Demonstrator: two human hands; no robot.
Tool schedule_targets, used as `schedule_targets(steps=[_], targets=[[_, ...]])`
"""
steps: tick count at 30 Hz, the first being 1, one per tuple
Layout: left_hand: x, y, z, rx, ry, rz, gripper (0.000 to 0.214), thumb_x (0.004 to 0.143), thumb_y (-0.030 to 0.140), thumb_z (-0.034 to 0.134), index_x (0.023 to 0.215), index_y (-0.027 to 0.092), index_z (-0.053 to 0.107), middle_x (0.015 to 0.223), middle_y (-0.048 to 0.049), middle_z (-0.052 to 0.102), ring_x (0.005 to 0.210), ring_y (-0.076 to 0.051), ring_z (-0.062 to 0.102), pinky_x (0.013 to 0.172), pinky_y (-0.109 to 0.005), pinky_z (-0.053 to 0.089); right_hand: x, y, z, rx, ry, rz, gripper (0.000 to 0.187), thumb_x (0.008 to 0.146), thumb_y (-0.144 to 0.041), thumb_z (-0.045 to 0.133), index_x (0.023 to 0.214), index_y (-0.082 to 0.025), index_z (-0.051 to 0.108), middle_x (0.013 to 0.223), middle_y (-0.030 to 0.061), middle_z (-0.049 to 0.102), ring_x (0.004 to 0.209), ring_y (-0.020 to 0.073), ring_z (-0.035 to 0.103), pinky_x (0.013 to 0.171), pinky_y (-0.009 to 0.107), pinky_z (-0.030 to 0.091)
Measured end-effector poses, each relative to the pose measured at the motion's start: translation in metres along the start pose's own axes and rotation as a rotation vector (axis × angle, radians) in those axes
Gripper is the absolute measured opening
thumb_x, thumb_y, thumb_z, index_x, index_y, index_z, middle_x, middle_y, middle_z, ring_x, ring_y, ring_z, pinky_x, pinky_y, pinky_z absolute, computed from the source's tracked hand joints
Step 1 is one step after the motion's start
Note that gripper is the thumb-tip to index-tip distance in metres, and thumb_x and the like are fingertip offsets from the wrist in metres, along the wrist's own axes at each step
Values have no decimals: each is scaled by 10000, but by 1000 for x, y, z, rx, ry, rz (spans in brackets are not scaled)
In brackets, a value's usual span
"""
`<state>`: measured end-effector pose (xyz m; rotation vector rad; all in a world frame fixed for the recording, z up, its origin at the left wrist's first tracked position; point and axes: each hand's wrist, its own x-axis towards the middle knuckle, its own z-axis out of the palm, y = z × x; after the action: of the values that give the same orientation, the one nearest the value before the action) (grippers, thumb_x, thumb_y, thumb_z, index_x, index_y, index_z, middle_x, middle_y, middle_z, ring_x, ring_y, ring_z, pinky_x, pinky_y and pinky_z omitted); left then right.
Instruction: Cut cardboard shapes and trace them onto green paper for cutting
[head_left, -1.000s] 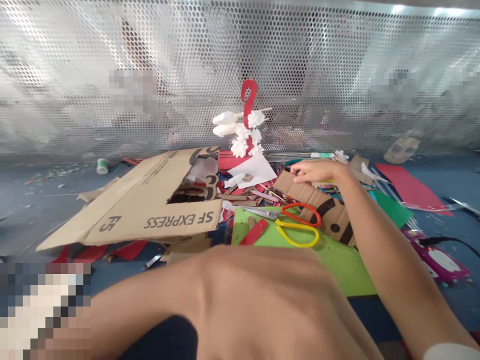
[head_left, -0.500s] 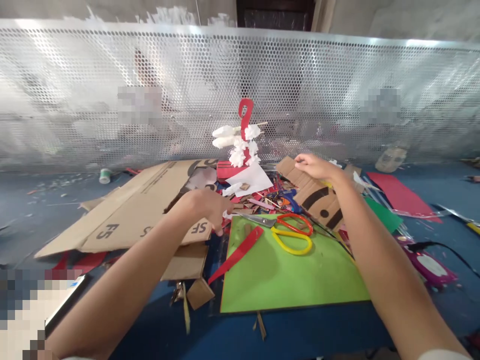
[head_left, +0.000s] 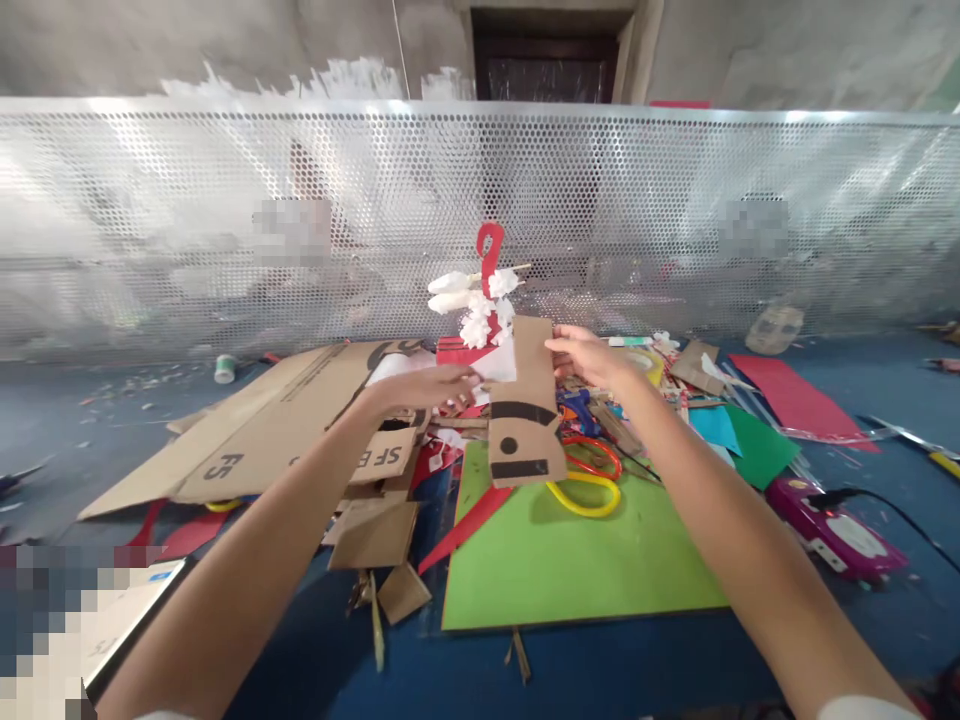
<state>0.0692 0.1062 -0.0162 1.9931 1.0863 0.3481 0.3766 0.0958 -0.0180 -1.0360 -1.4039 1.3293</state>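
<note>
My right hand (head_left: 592, 357) is closed on the top edge of a cardboard strip (head_left: 525, 420) with black markings and holds it up above the green board (head_left: 577, 555). My left hand (head_left: 427, 386) reaches forward over the paper scraps, its fingers stretched toward a white paper sheet (head_left: 501, 365) beside the strip; I cannot see anything in it. Under the lifted strip lie scissors with a red and a yellow handle (head_left: 592, 480). Behind both hands stands a small red and white paper model (head_left: 480, 305).
A flattened SF Express carton (head_left: 270, 425) lies at the left. Cardboard offcuts (head_left: 375, 535) and a red paper sliver (head_left: 461, 525) lie near the green board. Red (head_left: 795, 390) and green (head_left: 765, 435) sheets and a purple device (head_left: 832, 525) are at the right. A perforated metal screen (head_left: 675, 200) closes the back.
My right hand has lifted the marked cardboard strip off the pile and swung it left over the scissors. My left hand has moved forward toward the white sheet.
</note>
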Motion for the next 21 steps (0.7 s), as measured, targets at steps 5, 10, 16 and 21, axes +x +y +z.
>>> schedule_targets(steps=[5, 10, 16, 21], targets=[[11, 17, 36, -431, 144, 176, 453, 734, 400, 830, 1155, 249, 760, 1066, -95, 785, 919, -245, 733, 755, -307, 554, -3, -4, 30, -120, -67, -57, 135, 932, -238, 673, 978, -217, 548, 855, 37, 710, 709, 153, 683, 634, 276, 593], [22, 10, 40, -589, 206, 141, 419, 656, 334, 882, 1041, 210, 773, 985, -88, 789, 759, -193, 693, 667, -291, 522, -24, -27, 29, -829, -41, -71, 224, 994, -327, 594, 1178, -202, 567, 960, 77, 731, 714, 180, 676, 643, 308, 526], [35, -12, 31, -754, 296, 139, 481, 573, 351, 914, 1000, 193, 758, 962, -62, 783, 782, -181, 699, 700, -282, 522, -68, -18, 38, -1433, -512, 137, 692, 848, -447, 758, 1480, -225, 581, 1156, 117, 764, 980, 306, 728, 742, 344, 495], [38, -17, 33, -870, 337, 155, 491, 551, 402, 947, 936, 169, 750, 927, -80, 788, 769, -211, 718, 718, -320, 559, -97, 3, 55, -1548, -503, 118, 734, 846, -421, 748, 1525, -226, 548, 1411, 168, 671, 1235, 393, 651, 940, 441, 485]])
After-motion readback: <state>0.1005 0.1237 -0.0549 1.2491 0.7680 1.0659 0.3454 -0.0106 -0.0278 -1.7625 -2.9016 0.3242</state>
